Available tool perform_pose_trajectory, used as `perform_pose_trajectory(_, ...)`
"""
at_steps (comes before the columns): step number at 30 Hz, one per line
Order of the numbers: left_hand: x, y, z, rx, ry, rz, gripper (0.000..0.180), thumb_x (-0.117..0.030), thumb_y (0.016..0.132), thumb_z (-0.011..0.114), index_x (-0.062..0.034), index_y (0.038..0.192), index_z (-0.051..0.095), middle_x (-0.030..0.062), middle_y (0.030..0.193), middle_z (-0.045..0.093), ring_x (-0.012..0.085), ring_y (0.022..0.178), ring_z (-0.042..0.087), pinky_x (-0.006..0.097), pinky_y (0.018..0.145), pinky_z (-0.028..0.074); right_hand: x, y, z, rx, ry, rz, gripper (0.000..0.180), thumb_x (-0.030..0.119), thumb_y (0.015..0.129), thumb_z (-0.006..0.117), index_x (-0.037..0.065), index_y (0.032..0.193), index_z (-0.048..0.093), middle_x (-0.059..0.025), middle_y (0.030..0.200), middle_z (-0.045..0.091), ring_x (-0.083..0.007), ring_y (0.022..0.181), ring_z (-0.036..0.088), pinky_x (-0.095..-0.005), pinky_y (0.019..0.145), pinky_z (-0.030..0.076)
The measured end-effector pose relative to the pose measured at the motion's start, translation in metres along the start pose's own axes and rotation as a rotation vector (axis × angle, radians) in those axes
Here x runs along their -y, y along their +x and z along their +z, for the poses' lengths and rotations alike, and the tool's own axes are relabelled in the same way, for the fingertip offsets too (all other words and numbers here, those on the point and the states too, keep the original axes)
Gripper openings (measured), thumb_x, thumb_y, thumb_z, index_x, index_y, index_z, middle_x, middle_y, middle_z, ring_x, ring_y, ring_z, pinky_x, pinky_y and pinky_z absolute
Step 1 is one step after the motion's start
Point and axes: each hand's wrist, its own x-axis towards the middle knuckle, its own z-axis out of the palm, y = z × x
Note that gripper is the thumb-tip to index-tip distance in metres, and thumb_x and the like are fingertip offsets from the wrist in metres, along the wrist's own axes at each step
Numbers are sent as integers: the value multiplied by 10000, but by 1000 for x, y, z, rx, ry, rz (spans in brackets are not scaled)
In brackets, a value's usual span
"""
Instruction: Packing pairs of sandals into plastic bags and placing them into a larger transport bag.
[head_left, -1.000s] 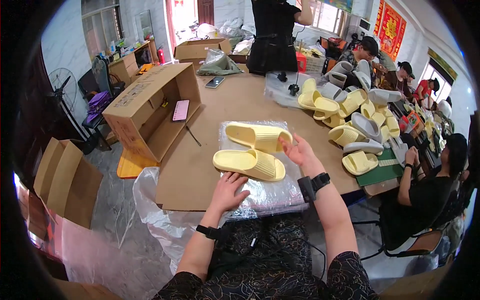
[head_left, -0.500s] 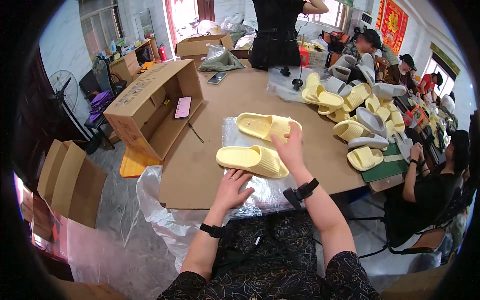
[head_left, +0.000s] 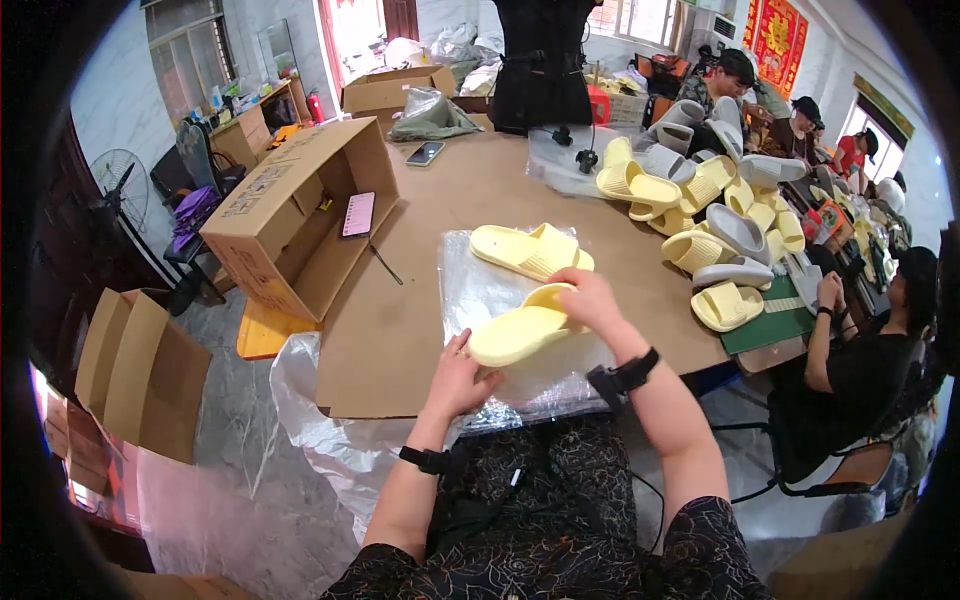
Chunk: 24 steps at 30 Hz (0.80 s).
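A yellow slipper (head_left: 518,335) is tilted up over the clear plastic bags, its heel end toward me. My right hand (head_left: 594,302) grips it by the strap side, fingers wrapped over the upper. At the heel end, my left hand (head_left: 460,376) has its thumb and fingers on either side of the sole. Just beyond, a second yellow slipper (head_left: 530,250) lies on the plastic with its strap to the right. The stack of clear plastic bags (head_left: 465,295) lies flat at the table's front edge.
An open cardboard box (head_left: 270,215) lies on its side at the left, with a pink card (head_left: 358,215) by its opening. A phone (head_left: 426,153) lies farther back. Yellow and grey slippers (head_left: 735,230) are piled at the right, near a seated co-worker (head_left: 870,350).
My right hand has left the far slipper and taken hold of the near one, which is now raised and tilted. My left hand has moved up onto its heel.
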Motion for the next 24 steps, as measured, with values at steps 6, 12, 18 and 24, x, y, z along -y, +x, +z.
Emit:
perform_pose_trajectory(6, -4, 5, -3, 27, 80, -15, 495, -390, 819, 675, -125, 1236, 644, 149, 1442, 495, 377, 1382, 366, 478, 1158, 279, -4, -14, -98, -108, 151, 18, 327, 82, 785, 512, 39, 1032, 722, -120, 940, 730, -229, 873, 694, -332, 818, 535)
perform_pose_trajectory(12, 3, -1, -4, -7, 68, 29, 499, -405, 819, 689, -134, 1236, 646, 149, 1438, 499, 384, 1377, 373, 483, 1147, 287, -19, 11, -112, -437, 150, -45, 307, 99, 799, 527, 47, 1017, 738, -134, 969, 731, -228, 922, 691, -323, 852, 524)
perform_pose_trajectory(18, 1, 0, -1, -31, 96, 75, 485, -409, 812, 704, -136, 1210, 655, 155, 1410, 523, 401, 1347, 409, 502, 1122, 322, -28, 64, -77, -417, 74, 54, 280, 185, 805, 575, 86, 1000, 750, -139, 996, 722, -303, 945, 683, -356, 873, 526)
perform_pose_trajectory(24, -2, 2, 1, -27, 80, 63, 489, -410, 828, 693, -148, 1238, 641, 147, 1421, 513, 398, 1359, 393, 502, 1128, 313, -21, 81, -27, 6, -246, -443, 355, 294, 768, 746, 154, 1093, 717, -117, 1241, 620, -326, 1327, 443, -547, 1159, 230)
